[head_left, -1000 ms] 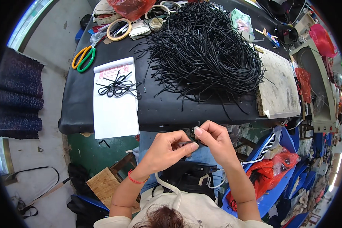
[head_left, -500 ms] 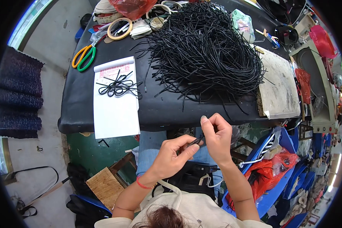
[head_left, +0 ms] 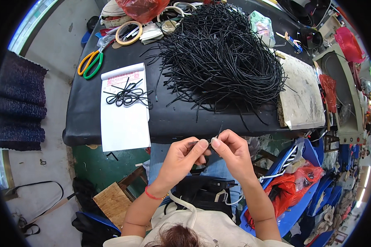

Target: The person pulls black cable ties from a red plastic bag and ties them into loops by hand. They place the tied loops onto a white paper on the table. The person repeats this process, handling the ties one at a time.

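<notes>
Between my two hands, just off the table's front edge, is a thin black cord (head_left: 220,131) whose end sticks up past my right fingers. My left hand (head_left: 187,154) is closed in a pinch on it, with a red string round the wrist. Thumb against finger, my right hand (head_left: 232,153) grips the same cord close beside the left. Most of the piece is hidden by the fingertips. Ahead lies a large heap of black cords (head_left: 231,61). Several tied black cord bows (head_left: 127,95) rest on a white paper pad (head_left: 124,133) to the left.
Scissors (head_left: 91,64) with orange and green handles lie at the table's far left, near a tape roll (head_left: 129,32). A worn pale board (head_left: 303,92) is right of the heap. Below right, a blue bin (head_left: 313,152) holds red plastic bags (head_left: 290,191).
Both hands have come together with thumbs nearly touching. My left hand moved up, and my right came down slightly and inward. The cord's end now points up between them.
</notes>
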`<state>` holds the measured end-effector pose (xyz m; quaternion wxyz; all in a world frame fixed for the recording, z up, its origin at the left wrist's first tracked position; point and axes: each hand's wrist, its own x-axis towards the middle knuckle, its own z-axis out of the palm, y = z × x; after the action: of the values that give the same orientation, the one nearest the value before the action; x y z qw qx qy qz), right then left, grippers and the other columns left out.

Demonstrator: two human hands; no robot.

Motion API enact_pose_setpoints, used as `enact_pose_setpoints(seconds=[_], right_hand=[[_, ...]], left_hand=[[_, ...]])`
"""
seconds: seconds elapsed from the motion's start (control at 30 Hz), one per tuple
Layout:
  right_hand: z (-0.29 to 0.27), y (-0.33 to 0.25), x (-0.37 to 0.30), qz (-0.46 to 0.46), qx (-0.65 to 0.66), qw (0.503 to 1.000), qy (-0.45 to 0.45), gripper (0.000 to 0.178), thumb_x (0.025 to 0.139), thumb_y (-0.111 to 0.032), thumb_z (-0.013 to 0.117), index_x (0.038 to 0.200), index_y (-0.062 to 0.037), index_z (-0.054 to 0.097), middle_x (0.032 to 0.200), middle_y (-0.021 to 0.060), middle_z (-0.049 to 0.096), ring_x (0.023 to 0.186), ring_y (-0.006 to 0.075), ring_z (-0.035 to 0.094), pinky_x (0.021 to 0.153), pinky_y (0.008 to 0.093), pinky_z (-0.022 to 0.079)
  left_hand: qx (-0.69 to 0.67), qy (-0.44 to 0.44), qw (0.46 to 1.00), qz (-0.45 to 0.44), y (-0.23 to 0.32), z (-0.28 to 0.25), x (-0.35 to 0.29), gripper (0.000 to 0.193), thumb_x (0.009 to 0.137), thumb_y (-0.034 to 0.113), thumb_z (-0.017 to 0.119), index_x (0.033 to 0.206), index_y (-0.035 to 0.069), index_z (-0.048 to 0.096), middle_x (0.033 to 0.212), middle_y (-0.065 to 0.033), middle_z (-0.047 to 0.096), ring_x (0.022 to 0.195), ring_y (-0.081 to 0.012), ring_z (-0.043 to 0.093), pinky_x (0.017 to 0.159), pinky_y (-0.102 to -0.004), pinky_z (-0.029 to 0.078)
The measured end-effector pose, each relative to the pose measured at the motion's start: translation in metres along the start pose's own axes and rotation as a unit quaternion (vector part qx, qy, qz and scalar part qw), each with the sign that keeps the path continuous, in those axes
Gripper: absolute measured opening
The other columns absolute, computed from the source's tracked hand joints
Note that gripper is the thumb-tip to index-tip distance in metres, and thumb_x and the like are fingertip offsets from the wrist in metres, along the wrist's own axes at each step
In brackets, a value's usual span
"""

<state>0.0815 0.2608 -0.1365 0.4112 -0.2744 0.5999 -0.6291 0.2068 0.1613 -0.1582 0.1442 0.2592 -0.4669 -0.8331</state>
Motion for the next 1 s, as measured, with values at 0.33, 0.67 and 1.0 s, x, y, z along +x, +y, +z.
enact_pose_setpoints(seconds=[0.33, 0.67, 1.0], right_hand=[[0.005, 0.003, -0.001, -0.077, -0.096, 0.987, 0.103, 0.022, 0.088, -0.009, 0.057, 0.069, -0.0046, 0.046, 0.062, -0.0054, 0.042, 0.056, 0.0003, 0.032, 0.046, 0.02, 0.027], [-0.003, -0.007, 0.006, 0.049, -0.013, 0.996, 0.075, 0.023, 0.094, -0.019, 0.05, 0.08, -0.003, 0.057, 0.072, -0.0009, 0.054, 0.063, 0.0035, 0.045, 0.052, 0.0179, 0.034], [-0.002, 0.002, -0.003, 0.064, 0.039, 0.996, 0.038, 0.016, 0.091, -0.019, 0.056, 0.09, -0.003, 0.059, 0.078, 0.0011, 0.059, 0.065, 0.0053, 0.05, 0.059, 0.0196, 0.039]], left_hand=[[0.114, 0.075, 0.982, 0.132, -0.005, 0.028, -0.008, 0.014, 0.086, 0.009, 0.062, 0.089, -0.005, 0.063, 0.073, -0.0051, 0.063, 0.063, -0.0075, 0.06, 0.053, -0.0195, 0.045], [0.088, 0.081, 0.987, 0.107, -0.003, 0.016, -0.009, 0.018, 0.089, 0.013, 0.059, 0.093, -0.004, 0.062, 0.074, -0.0026, 0.061, 0.062, -0.0046, 0.055, 0.053, -0.0185, 0.043], [-0.074, 0.065, 0.989, 0.113, -0.002, 0.018, -0.002, 0.028, 0.089, 0.018, 0.06, 0.11, -0.001, 0.057, 0.088, -0.0044, 0.063, 0.078, -0.008, 0.057, 0.072, -0.0221, 0.046]])
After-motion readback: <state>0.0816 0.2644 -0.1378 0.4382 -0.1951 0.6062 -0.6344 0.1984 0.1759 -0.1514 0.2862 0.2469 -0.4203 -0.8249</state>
